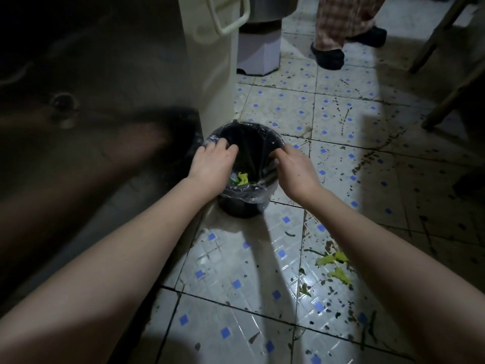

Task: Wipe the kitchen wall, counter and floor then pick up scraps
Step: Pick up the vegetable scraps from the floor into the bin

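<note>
A small black waste bin (242,206) lined with a clear plastic bag stands on the tiled floor beside a cream appliance. Yellow-green scraps (242,178) lie at its bottom. My left hand (212,166) grips the bin's left rim, fingers curled over the bag's edge. On the right rim my right hand (294,169) does the same, fingers hooked over the liner. More yellow-green vegetable scraps (336,264) lie on the dirty floor to the lower right, among dark specks and smears.
A cream appliance (210,74) with a handle rises just behind the bin. Another person's checked trouser legs and black shoes (330,57) stand at the back. Wooden chair legs (446,74) are at the right. A dark cabinet fills the left side.
</note>
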{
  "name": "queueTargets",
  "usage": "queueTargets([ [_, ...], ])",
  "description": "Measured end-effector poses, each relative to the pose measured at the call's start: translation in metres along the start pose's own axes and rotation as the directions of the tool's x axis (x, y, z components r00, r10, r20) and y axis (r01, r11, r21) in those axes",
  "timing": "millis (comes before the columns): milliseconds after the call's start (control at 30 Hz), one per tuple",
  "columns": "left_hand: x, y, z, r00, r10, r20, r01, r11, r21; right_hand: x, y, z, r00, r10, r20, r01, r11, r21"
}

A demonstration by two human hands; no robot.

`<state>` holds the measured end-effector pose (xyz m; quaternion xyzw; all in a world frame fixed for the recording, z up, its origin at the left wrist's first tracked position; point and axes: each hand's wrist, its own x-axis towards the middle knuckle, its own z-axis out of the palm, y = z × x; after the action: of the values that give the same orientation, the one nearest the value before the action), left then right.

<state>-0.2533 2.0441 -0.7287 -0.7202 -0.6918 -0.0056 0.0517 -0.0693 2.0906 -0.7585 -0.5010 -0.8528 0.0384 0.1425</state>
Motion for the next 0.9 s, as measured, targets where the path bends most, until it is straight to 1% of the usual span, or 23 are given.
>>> queueTargets([
  [200, 0.014, 0.049, -0.002, 0.996, 0.083, -0.017, -0.084, 0.996, -0.037, -0.027, 0.041, -0.01, 0.997, 0.072, -0.005, -0.073, 0.996, -0.059],
  [333, 0.023, 0.086, 0.004, 0.985, 0.17, -0.024, -0.17, 0.985, -0.018, -0.054, 0.076, -0.02, 0.991, 0.134, -0.008, -0.135, 0.986, -0.094],
  [500, 0.034, 0.127, 0.016, 0.971, 0.239, 0.01, -0.238, 0.969, -0.067, -0.092, 0.117, -0.024, 0.974, 0.225, 0.001, -0.224, 0.968, -0.117],
  [667, 0.031, 0.16, 0.042, 0.942, 0.326, 0.08, -0.321, 0.944, -0.076, -0.127, 0.15, -0.008, 0.952, 0.302, 0.055, -0.293, 0.948, -0.127],
  [800, 0.024, 0.173, 0.069, 0.912, 0.385, 0.144, -0.38, 0.923, -0.056, -0.141, 0.17, 0.014, 0.932, 0.339, 0.13, -0.322, 0.937, -0.133],
  [900, 0.019, 0.178, 0.091, 0.89, 0.409, 0.2, -0.408, 0.912, -0.047, -0.149, 0.178, 0.035, 0.911, 0.372, 0.181, -0.363, 0.928, -0.081],
])
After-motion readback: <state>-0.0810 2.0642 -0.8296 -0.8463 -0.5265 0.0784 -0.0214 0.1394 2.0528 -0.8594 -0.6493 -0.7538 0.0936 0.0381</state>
